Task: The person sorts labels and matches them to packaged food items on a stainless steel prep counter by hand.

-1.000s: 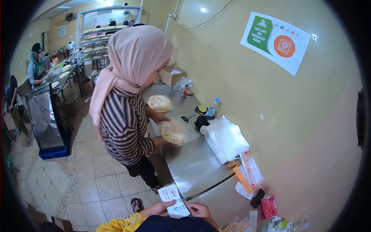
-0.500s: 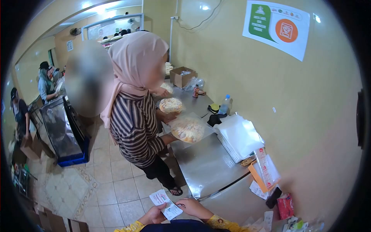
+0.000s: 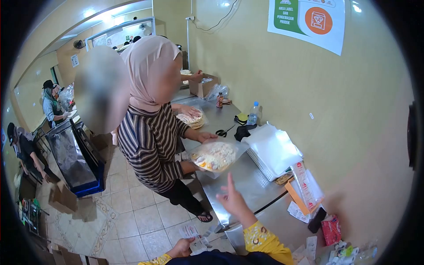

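My left hand (image 3: 182, 247) holds printed labels (image 3: 194, 236) low in the view, thumb on top. My right hand (image 3: 234, 201) is raised over the steel table (image 3: 260, 194), index finger stretched toward a bagged pizza (image 3: 215, 156) without visibly touching it. A person in a striped top (image 3: 150, 137) holds that bagged pizza with both hands beside the table. Behind it, another hand rests on a stack of bagged pizzas (image 3: 193, 118).
Scissors (image 3: 225, 131), a water bottle (image 3: 253, 114) and a white basket (image 3: 260, 164) with plastic sheets are on the table. A phone (image 3: 317, 220) and red packet (image 3: 331, 229) lie at right. A cardboard box (image 3: 203, 86) stands farther back. Other people work at left.
My right hand has left the labels and risen with its index finger out. The person now holds one bagged pizza with both hands; the other one has left that person's hand.
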A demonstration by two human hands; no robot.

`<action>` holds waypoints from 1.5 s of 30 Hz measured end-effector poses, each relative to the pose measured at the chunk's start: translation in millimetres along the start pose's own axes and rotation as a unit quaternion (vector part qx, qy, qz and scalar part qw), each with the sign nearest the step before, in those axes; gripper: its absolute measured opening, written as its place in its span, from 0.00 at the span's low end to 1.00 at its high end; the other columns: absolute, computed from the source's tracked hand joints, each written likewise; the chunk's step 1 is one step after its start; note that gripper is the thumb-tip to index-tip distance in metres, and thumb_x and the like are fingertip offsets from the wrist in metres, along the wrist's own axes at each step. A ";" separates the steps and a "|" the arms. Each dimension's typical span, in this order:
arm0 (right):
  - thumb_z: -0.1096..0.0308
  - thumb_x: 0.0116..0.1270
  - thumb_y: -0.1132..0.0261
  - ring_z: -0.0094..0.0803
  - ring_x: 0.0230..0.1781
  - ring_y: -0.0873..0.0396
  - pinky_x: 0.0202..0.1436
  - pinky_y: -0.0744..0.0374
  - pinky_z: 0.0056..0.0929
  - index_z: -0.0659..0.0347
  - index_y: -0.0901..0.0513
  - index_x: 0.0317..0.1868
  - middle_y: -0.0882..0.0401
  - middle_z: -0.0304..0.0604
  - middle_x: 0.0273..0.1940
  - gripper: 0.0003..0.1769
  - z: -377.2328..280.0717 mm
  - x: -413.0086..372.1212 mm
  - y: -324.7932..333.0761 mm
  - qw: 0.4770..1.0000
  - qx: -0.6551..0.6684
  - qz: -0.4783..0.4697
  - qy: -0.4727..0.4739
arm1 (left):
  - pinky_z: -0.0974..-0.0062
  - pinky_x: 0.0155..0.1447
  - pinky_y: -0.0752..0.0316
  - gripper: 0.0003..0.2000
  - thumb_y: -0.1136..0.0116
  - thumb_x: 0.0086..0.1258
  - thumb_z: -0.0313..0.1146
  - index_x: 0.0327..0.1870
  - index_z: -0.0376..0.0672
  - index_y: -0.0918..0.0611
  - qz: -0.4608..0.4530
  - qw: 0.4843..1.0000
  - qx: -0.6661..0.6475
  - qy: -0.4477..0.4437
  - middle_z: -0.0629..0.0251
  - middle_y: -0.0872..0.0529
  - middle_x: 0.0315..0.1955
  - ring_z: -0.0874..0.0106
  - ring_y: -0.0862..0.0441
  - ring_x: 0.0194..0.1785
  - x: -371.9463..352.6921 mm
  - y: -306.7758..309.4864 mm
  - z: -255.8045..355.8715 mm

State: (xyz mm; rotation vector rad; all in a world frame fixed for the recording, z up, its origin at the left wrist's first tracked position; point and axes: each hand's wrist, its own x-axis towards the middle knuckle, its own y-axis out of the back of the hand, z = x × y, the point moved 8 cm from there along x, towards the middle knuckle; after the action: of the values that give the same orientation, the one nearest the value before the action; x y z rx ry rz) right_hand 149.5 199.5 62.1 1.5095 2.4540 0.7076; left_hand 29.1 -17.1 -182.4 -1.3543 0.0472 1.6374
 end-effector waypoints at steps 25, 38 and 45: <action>0.53 0.66 0.47 0.41 0.51 0.28 0.53 0.29 0.35 0.58 0.32 0.54 0.26 0.51 0.51 0.22 85.5 -115.3 9.1 0.921 0.344 0.176 0.045 | 0.66 0.47 0.27 0.20 0.53 0.66 0.47 0.46 0.38 0.22 0.073 0.506 0.838 -0.191 0.49 0.17 0.36 0.60 0.20 0.43 196.5 -28.5 128.5; 0.46 0.65 0.54 0.45 0.46 0.25 0.48 0.26 0.36 0.57 0.48 0.58 0.25 0.58 0.46 0.30 71.3 -81.5 34.3 0.881 0.395 0.174 0.195 | 0.64 0.47 0.28 0.20 0.52 0.65 0.47 0.45 0.37 0.22 0.062 0.428 0.882 -0.188 0.49 0.17 0.36 0.58 0.20 0.42 247.7 -60.1 176.6; 0.42 0.65 0.58 0.48 0.43 0.24 0.45 0.24 0.37 0.56 0.57 0.60 0.25 0.62 0.44 0.35 67.0 -76.6 43.4 0.868 0.399 0.181 0.235 | 0.63 0.47 0.28 0.20 0.51 0.64 0.47 0.44 0.37 0.21 0.056 0.404 0.893 -0.193 0.49 0.17 0.36 0.58 0.20 0.41 262.6 -74.9 199.6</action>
State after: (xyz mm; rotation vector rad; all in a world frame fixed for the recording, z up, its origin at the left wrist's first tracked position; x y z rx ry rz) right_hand 245.8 168.8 17.1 2.3664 3.0808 0.0515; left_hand -41.5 301.9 -269.8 0.7704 1.2360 0.8805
